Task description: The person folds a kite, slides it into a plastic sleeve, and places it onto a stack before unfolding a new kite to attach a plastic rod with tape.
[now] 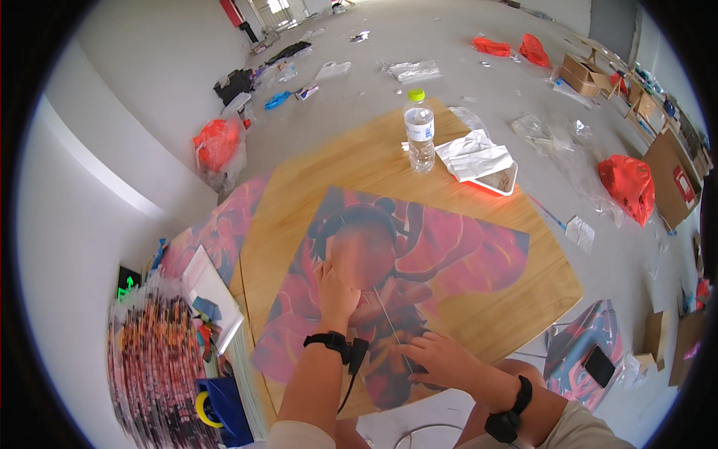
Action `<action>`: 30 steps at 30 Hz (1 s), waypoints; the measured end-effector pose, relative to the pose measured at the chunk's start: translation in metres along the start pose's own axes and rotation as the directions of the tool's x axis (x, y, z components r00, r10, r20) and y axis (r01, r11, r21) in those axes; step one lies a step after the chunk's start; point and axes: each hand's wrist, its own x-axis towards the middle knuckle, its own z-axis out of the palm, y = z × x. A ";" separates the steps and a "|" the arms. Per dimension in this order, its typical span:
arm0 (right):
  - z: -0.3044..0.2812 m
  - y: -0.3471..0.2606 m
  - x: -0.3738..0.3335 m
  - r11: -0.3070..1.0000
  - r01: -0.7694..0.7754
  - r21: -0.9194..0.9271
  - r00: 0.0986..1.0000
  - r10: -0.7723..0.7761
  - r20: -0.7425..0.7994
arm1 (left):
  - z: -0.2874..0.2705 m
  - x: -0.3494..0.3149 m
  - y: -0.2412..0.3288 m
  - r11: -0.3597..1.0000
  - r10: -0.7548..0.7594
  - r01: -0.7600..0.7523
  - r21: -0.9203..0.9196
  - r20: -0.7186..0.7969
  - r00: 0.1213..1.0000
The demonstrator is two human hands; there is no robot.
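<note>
a large glossy printed poster in reds and pinks lies flat on the pale wooden worktop, turned askew so its long axis runs from the near left corner toward the far right, one corner overhanging the near edge by the person's knees. both hands rest on it: the left hand is laid palm down with fingers spread flat near the poster's middle, gripping nothing; the right hand presses down closer to the near edge, fingers curled, and a thin straight rod or wire runs between the two hands, though i cannot tell whether the right one actually pinches it. each wrist carries one black band, two in all. at the far end of the worktop stands one clear plastic water bottle with a green cap, upright, and just beside it one white tray heaped with crumpled white paper. orange plastic bags lie scattered on the grey floor.
</note>
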 end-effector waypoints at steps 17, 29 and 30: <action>0.005 -0.003 0.006 0.999 -0.045 -0.002 0.991 0.044 -0.129 | -0.001 -0.002 0.007 1.000 0.000 0.000 0.017 -0.016 1.000; 0.012 -0.006 0.026 0.990 -0.136 -0.045 0.949 0.117 -0.293 | -0.001 -0.001 0.002 0.998 -0.010 0.009 0.056 0.009 1.000; 0.013 -0.005 0.028 0.989 -0.138 -0.051 0.951 0.118 -0.287 | -0.002 -0.001 0.002 0.998 -0.018 0.017 0.055 0.013 1.000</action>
